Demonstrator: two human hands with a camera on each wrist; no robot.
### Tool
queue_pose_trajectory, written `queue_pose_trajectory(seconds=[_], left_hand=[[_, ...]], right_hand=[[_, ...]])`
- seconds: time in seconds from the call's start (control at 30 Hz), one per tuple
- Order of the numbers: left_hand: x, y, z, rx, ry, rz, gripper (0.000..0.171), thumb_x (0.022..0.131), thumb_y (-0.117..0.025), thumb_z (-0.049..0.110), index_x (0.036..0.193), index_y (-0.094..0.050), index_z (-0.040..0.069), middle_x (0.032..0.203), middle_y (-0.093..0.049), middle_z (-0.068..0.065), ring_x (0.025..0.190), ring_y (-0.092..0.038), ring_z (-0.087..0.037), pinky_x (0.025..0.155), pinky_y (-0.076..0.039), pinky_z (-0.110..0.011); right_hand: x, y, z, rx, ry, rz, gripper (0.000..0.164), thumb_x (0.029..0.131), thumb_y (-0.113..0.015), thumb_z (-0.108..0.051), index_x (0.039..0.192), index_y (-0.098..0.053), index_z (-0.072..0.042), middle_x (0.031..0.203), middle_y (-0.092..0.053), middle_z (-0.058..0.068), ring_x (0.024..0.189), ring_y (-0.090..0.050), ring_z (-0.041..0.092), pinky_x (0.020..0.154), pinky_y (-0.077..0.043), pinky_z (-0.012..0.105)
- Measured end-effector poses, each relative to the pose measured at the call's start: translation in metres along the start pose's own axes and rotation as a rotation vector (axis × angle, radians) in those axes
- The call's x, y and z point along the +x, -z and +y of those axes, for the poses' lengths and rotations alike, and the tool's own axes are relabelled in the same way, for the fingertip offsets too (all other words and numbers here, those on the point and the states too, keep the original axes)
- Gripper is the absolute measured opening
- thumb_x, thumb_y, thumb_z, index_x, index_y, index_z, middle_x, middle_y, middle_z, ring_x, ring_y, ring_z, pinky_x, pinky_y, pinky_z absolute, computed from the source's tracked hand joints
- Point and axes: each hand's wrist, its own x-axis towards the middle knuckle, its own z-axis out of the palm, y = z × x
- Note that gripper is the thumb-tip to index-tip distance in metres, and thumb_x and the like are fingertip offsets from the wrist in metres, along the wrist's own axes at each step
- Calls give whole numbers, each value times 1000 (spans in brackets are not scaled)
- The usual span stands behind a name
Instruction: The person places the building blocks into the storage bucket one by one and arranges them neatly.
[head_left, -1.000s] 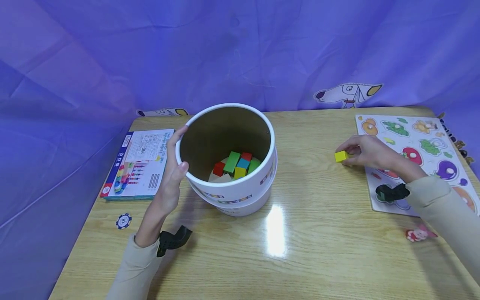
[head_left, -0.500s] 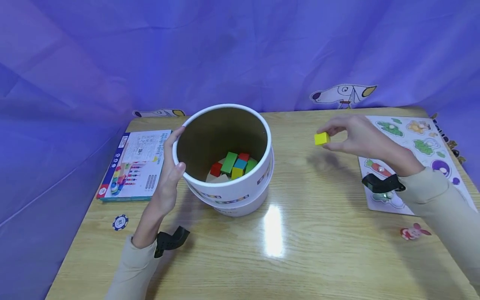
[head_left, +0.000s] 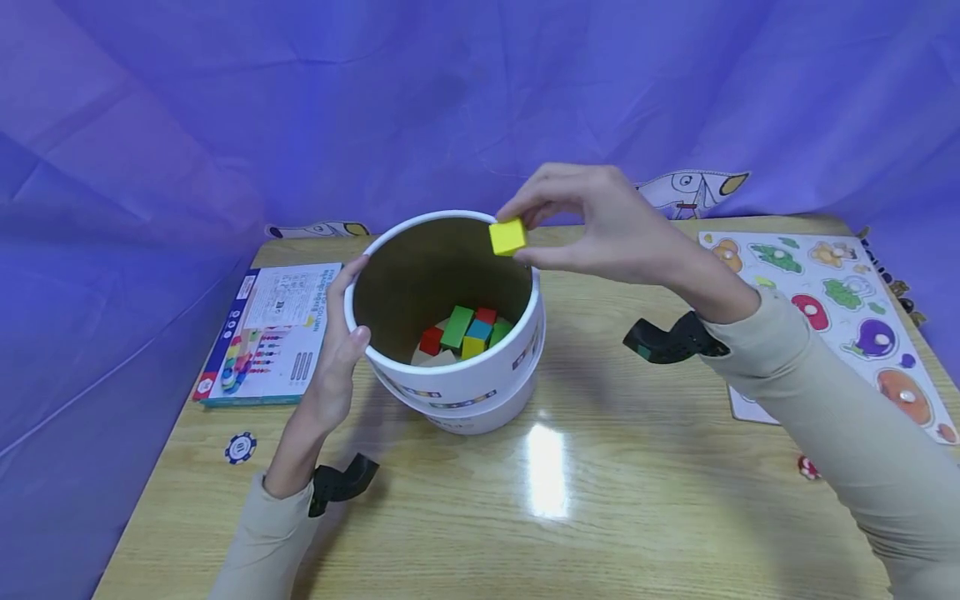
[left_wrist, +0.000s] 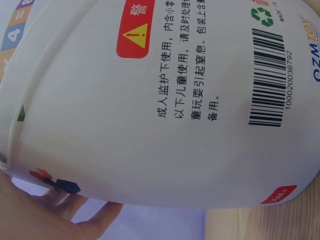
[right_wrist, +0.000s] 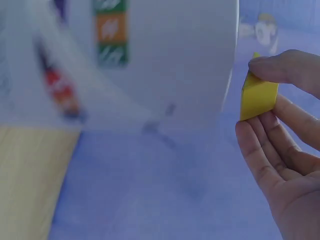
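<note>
A white bucket (head_left: 517, 350) stands tilted on the table, its mouth facing me. Inside lie several colored wooden blocks: green (head_left: 457, 327), red (head_left: 431, 341), and one blue and yellow (head_left: 478, 338). My left hand (head_left: 333, 375) grips the bucket's left side, thumb by the rim; in the left wrist view its fingers (left_wrist: 102, 220) show at the bucket's edge. Between thumb and fingers, my right hand (head_left: 600, 225) pinches a yellow cube block (head_left: 508, 237) at the right part of the bucket's rim. The right wrist view shows the same yellow block (right_wrist: 257, 97) beside the white wall.
Left of the bucket lies a flat boxed toy (head_left: 273, 329), with a poker chip (head_left: 241, 447) in front of it. A vegetable knob puzzle board (head_left: 847, 312) is on the right. A small red figure (head_left: 808, 467) is partly behind the right sleeve. A purple curtain (head_left: 450, 100) hangs behind.
My right hand has lifted the yellow cube block off the table beside the puzzle board and carried it left to the bucket's rim. The left hand stays on the bucket.
</note>
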Motion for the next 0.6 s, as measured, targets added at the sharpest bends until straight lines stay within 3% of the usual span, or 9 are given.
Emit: queue_pose_trajectory(seconds=[0.27, 0.6], left_hand=[[0, 0, 3, 25, 8, -13, 74, 91, -47, 52, 152, -17, 23, 154, -22, 0, 139, -22, -26, 112, -14, -67], [-2, 2, 3, 14, 11, -26, 74, 92, -46, 51, 152, -15, 24, 155, -21, 1, 140, -21, -26, 113, -13, -67]], right_hand=[[18, -21, -22, -45, 52, -109, 32, 78, -80, -9, 109, -73, -9, 103, -68, 0, 89, -63, 8, 84, -53, 26], [21, -30, -24, -41, 81, -143, 31, 79, -79, -11, 110, -72, -8, 106, -68, 3, 92, -64, 12, 87, -51, 27]])
